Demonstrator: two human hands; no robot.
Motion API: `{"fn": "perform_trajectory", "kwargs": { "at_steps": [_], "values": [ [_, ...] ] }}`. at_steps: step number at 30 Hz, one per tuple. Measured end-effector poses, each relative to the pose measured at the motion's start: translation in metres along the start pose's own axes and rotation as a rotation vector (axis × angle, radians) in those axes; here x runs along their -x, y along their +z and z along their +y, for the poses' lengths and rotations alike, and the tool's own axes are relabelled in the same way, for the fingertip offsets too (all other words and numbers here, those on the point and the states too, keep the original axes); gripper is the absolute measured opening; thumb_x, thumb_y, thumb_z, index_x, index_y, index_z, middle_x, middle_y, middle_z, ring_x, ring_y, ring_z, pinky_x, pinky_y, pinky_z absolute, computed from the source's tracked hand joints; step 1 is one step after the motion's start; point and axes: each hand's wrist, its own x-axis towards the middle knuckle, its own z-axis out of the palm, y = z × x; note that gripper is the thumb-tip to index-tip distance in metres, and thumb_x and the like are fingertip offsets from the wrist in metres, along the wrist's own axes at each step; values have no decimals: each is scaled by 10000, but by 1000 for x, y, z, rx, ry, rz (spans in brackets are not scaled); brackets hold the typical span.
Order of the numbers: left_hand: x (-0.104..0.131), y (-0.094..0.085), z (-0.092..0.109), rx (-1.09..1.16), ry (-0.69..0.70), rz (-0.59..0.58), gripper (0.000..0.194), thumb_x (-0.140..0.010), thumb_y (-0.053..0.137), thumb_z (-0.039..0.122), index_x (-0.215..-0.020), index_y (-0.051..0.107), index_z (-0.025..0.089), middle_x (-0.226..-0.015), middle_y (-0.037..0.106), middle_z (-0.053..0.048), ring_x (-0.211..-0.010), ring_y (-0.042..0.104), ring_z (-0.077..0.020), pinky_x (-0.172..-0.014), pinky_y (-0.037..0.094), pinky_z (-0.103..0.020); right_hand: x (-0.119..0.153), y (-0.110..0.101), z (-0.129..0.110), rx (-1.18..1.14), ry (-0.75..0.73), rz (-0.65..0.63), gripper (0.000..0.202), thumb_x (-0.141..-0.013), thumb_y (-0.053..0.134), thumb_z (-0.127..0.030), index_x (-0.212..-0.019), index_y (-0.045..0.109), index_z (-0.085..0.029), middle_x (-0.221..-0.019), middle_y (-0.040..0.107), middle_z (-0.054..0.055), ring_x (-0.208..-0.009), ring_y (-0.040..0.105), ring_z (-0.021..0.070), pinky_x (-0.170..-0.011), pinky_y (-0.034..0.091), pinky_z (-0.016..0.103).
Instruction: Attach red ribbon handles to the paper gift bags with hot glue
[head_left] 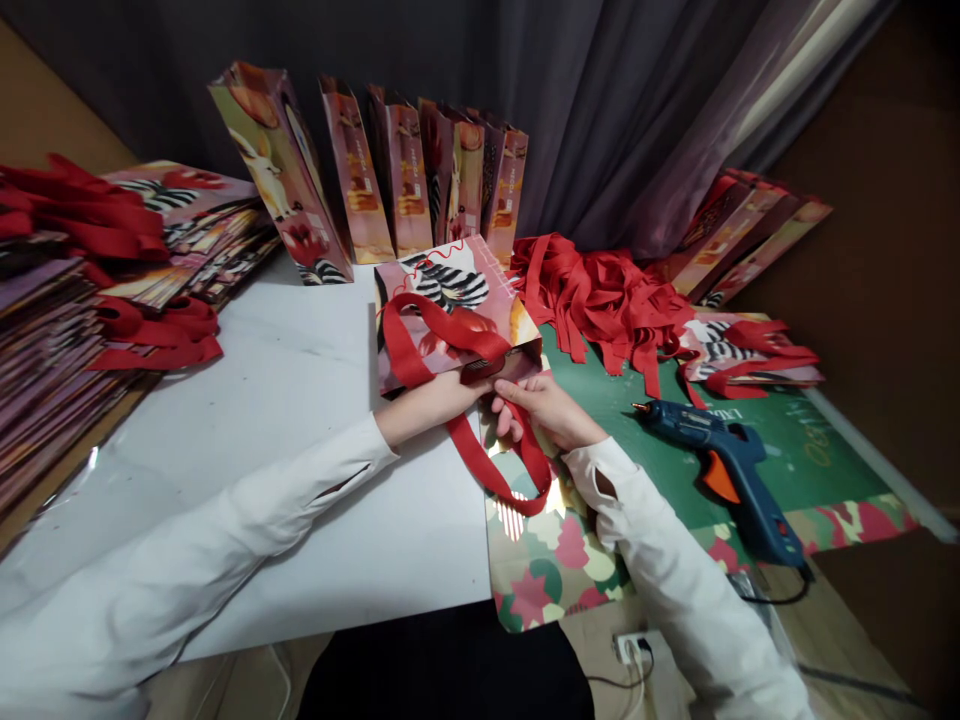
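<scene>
A printed paper gift bag (499, 285) with a zebra-stripe pattern lies flat on the table, its mouth toward me. One red ribbon handle (403, 345) loops over its upper face, and a second red ribbon loop (480, 468) hangs below the mouth. My left hand (444, 398) reaches to the bag's mouth; its fingers are hidden by the bag and my other hand. Beside it, my right hand (556, 408) is closed at the mouth, thumb and forefinger pinching the lower ribbon near its end. Fine red strings trail over the bag's far end.
Several bags (409, 175) stand upright along the curtain. A heap of red ribbons (600, 290) lies right of the bag, near a finished-looking flat bag (724, 345). A blue glue gun (739, 455) rests on a green printed sheet (600, 400). Stacked flat bags (45, 370) fill the left.
</scene>
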Motion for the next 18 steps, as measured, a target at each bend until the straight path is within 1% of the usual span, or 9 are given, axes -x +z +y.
{"fn": "perform_trajectory", "kwargs": {
  "at_steps": [3,5,7,9,11,13,15,17,18],
  "values": [
    [-3,-1,-4,-49,27,-3,317,-837,498,418,-968,648,171,-1041,704,-55,-1023,601,-219,-947,435,-284,0,-1,-1,-5,8,27,440,-709,718,-561,-685,640,-129,-526,685,31,-357,520,83,-402,475,209],
    [-1,-2,-4,-163,71,-9,345,-874,454,420,-1049,638,186,-1090,692,-52,-1043,605,-219,-944,428,-274,-1,0,-1,-6,6,54,406,-743,706,-526,-696,646,-127,-536,688,34,-364,525,82,-402,467,202],
    [6,-4,2,-382,118,7,365,-902,435,400,-1147,609,193,-1144,672,-71,-1058,605,-231,-921,430,-281,-1,0,-1,-15,9,92,362,-790,681,-472,-686,645,-128,-522,679,30,-356,514,76,-396,451,191],
    [20,-2,12,-692,120,62,363,-910,442,317,-1198,590,153,-1146,660,-135,-1028,616,-265,-865,441,-319,-2,1,-2,-40,29,132,331,-828,652,-421,-671,637,-130,-503,665,23,-346,502,72,-389,438,185],
    [36,1,23,-999,38,118,318,-895,434,188,-1108,636,65,-1024,676,-208,-934,637,-310,-783,440,-362,-3,0,-2,-62,51,158,313,-853,627,-382,-668,630,-130,-500,656,23,-343,494,71,-386,433,183],
    [49,6,31,-1195,-40,70,294,-855,420,74,-1001,669,14,-903,682,-229,-876,646,-325,-728,424,-368,-3,0,-1,-55,72,170,301,-863,610,-362,-672,621,-130,-513,655,32,-349,493,72,-391,437,188],
    [54,10,34,-1294,-40,36,320,-822,404,4,-992,675,-2,-891,683,-231,-884,646,-319,-710,411,-360,-4,-1,1,-14,79,191,288,-861,604,-367,-692,609,-135,-555,665,53,-379,517,87,-431,476,218],
    [54,12,33,-1347,6,78,360,-814,391,-23,-1033,675,6,-937,684,-229,-914,642,-306,-709,405,-356,-3,-1,4,93,0,321,247,-834,627,-387,-804,606,-143,-656,686,77,-463,580,127,-519,534,288],
    [53,12,32,-1367,26,104,367,-818,389,-24,-1039,679,13,-948,685,-227,-919,641,-302,-708,404,-357,-1,-2,4,190,-91,440,268,-807,654,-387,-911,599,-146,-753,697,97,-552,625,160,-590,557,334]
  ]
}}
